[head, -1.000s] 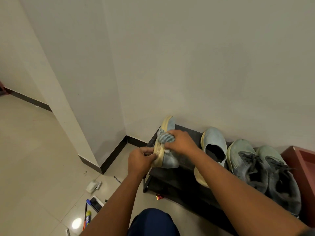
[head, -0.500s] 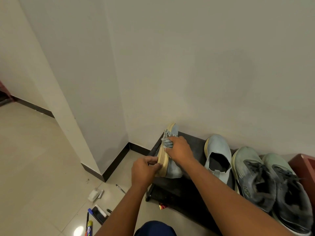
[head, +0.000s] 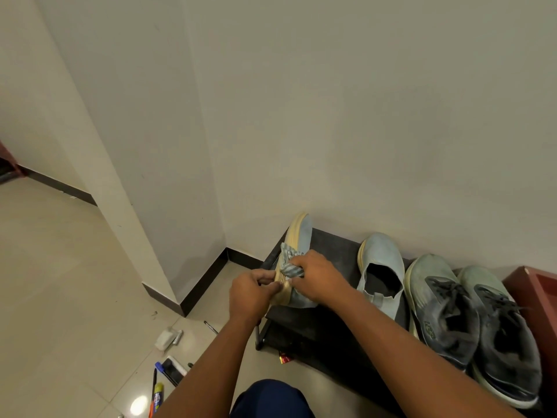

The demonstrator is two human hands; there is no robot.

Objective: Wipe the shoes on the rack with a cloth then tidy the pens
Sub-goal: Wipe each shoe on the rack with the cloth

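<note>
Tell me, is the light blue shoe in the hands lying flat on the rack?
No, the left hand holds the light blue shoe tipped on its side while the right hand presses the cloth on it.

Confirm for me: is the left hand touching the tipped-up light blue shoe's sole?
Touching. The head view shows the left hand with its fingers curled against the yellowish sole of the light blue shoe, no gap visible between them.

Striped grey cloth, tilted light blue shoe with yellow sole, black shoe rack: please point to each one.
Striped grey cloth (head: 291, 268): head view, bunched folds beside the fingers.
Tilted light blue shoe with yellow sole (head: 303, 235): head view, upper near the toe.
Black shoe rack (head: 334, 251): head view, bare top shelf.
</note>
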